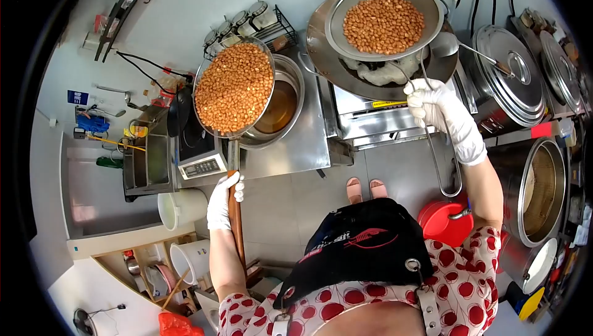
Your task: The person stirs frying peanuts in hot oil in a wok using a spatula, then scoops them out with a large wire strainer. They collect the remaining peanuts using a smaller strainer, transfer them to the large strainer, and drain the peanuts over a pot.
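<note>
My left hand (223,201), in a white glove, is closed around the wooden handle (236,231) of a strainer (196,104). Reddish-brown peanuts (235,85) fill that strainer, which is over the left side of a steel pot (298,110) with brown liquid (278,104). On the other side, my gloved right hand (429,106) grips the long wire handle (440,172) of a round strainer (333,27). More peanuts (383,24) lie in it, above a wok (321,58) with pale foam (401,70) inside. Both strainers' undersides are hidden.
A wooden-handled ladle (445,45) leans at the wok's right edge. Lidded metal pots (503,58) stand to the right, with a red bucket (438,221) below. An induction cooker (201,166) and a spice jar rack (281,30) are on the left.
</note>
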{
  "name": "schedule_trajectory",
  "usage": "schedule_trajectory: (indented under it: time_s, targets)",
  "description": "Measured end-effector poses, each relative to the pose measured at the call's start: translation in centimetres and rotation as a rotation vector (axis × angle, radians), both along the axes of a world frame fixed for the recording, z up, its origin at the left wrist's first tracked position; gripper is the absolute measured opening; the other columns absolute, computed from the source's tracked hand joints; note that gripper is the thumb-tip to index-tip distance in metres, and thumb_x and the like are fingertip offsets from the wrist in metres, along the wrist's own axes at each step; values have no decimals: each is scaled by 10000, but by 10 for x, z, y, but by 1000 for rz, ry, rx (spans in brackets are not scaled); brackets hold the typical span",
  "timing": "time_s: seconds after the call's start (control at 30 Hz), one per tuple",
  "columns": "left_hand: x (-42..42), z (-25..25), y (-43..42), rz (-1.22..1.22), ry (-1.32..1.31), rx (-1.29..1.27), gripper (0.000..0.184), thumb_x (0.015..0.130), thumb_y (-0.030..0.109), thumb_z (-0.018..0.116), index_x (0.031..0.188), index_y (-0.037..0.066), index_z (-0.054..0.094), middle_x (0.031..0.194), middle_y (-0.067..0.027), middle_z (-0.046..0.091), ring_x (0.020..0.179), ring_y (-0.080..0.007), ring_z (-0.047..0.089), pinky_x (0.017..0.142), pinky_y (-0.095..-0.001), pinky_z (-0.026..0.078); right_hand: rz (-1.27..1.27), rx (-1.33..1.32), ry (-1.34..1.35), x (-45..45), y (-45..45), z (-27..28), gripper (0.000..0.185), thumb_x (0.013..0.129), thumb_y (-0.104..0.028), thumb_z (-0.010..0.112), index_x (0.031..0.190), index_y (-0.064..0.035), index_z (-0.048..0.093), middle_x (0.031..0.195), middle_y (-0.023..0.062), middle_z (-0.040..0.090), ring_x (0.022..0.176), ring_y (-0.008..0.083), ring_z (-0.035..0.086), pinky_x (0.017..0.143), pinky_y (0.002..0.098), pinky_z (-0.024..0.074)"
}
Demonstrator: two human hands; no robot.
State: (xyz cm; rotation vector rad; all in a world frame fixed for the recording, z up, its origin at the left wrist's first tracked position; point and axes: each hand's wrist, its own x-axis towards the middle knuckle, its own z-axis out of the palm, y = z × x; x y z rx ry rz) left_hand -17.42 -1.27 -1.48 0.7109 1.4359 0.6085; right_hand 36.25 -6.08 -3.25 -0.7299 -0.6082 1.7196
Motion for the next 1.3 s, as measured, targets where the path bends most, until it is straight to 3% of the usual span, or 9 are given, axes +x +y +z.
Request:
schedule_trajectory:
  time_s: [0.4,0.5,1.3]
  targets:
    - [22,12,-12,23,80,80,223,903,246,631,900,34,558,638,0,489,477,-86,418,438,-217,341,20,-23,-1,20,-14,3,163,885,-66,575,1010,36,549,744,64,551,580,156,537,498,319,504]
    - [21,13,-13,19,37,57,221,884,214,655,912,16,562,648,-20,513,493,-96,444,452,-220,379,25,-32,-13,24,-15,5,155,885,-58,565,1006,38,546,734,65,548,577,156,533,498,319,504]
    - [17,-15,-14,-62,4,-9,193,906,209,620,870,34,550,645,-18,516,503,-107,458,475,-233,381,46,-6,-21,9,-12,22,172,860,-37,576,1007,51,564,715,67,566,571,156,551,496,296,505]
